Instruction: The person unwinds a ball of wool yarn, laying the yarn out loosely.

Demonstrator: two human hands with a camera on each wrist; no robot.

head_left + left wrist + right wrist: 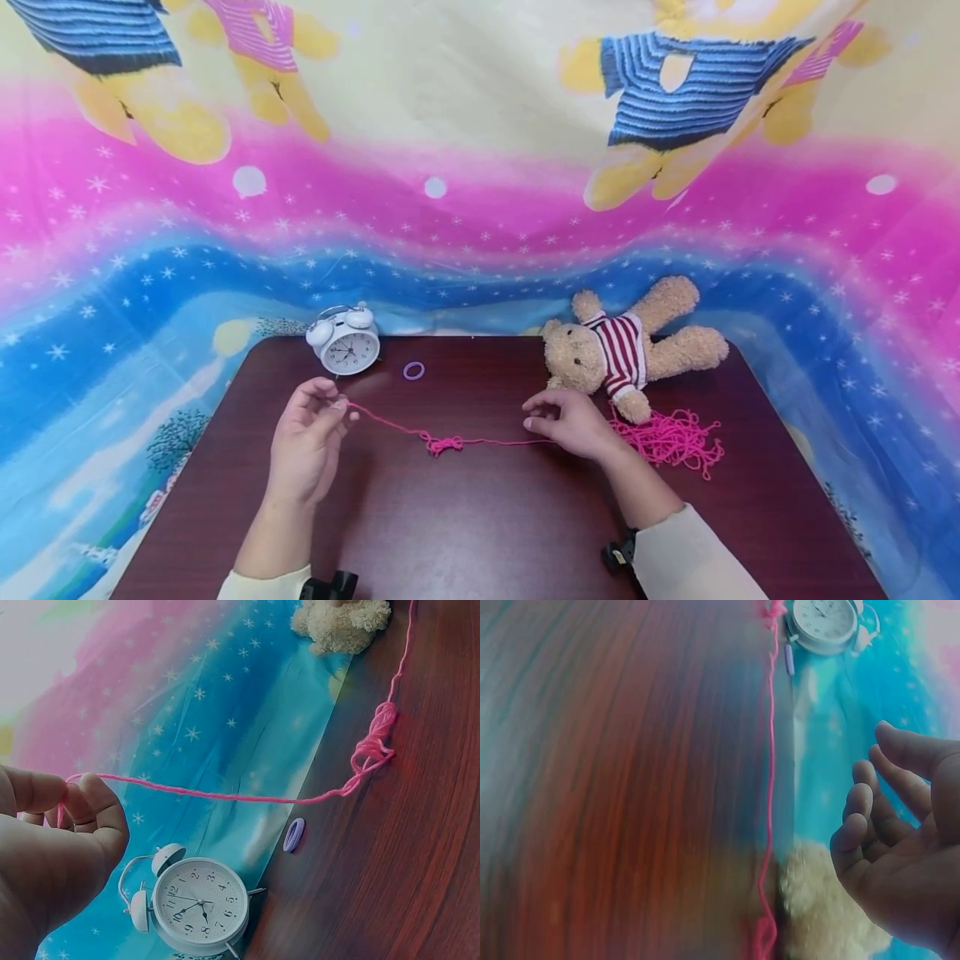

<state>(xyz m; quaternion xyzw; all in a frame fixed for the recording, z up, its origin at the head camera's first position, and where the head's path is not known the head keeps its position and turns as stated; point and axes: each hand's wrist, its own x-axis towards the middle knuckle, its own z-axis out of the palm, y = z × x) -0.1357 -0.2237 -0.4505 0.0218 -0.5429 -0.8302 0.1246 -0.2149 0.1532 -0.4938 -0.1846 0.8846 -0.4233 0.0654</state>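
Note:
My left hand pinches the end of a pink yarn strand between thumb and fingertips, raised above the table. The strand slopes down to a small tangled knot near the table's middle, seen larger in the left wrist view as a looped clump. From there it runs right, passing under my right hand, to a loose pile of pink yarn. In the right wrist view the fingers of my right hand are loosely bent and hold nothing, apart from the strand.
A white twin-bell alarm clock stands at the back left of the dark wooden table. Beside it lies a purple ring. A teddy bear in a striped shirt lies at the back right. Behind hangs a printed cloth.

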